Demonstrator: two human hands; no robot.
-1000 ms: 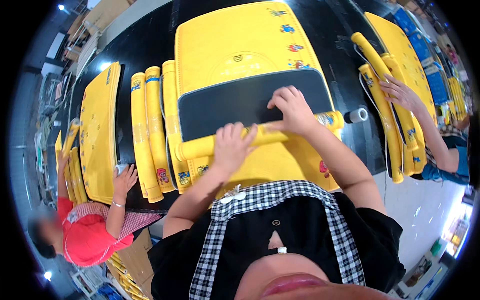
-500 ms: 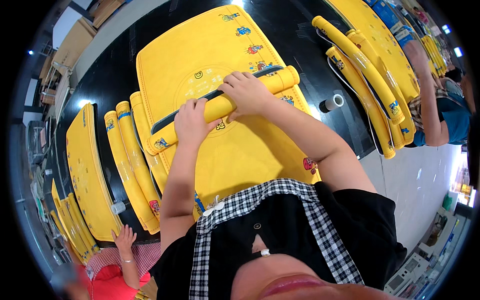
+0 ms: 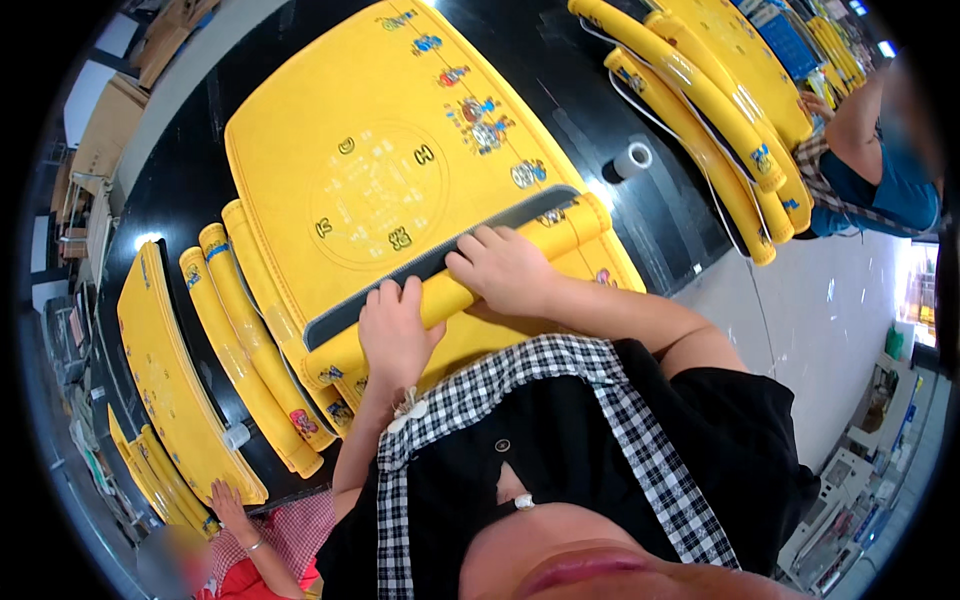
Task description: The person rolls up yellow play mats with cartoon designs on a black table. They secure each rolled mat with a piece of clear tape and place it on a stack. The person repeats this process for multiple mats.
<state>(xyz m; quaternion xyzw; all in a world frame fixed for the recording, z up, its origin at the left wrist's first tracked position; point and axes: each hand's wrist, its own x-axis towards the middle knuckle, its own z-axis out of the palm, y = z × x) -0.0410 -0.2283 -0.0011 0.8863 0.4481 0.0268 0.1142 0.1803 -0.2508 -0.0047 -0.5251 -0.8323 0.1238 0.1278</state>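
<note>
A yellow mat (image 3: 290,200) printed with small cartoon figures lies flat in front of me. Across its near part rests a yellow roll (image 3: 560,236) with a dark grey strip (image 3: 420,262) showing along its far side. My left hand (image 3: 400,330) curls over the roll left of its middle. Further right, my right hand (image 3: 505,270) grips the same roll with bent fingers on top. Both thumbs are on the near side, partly hidden. How the roll joins the mat below, if it does, I cannot tell.
Yellow rolls (image 3: 235,345) and another flat mat (image 3: 180,380) lie left on the black table (image 3: 190,185). More rolls (image 3: 700,130) are at the right, near a tape-like tube (image 3: 632,160). Co-workers stand on both sides, one resting a hand (image 3: 230,505) at lower left.
The roll has come nearer to my body with both hands still on it. More of the mat's printed surface shows beyond it. The right co-worker's raised arm has lowered.
</note>
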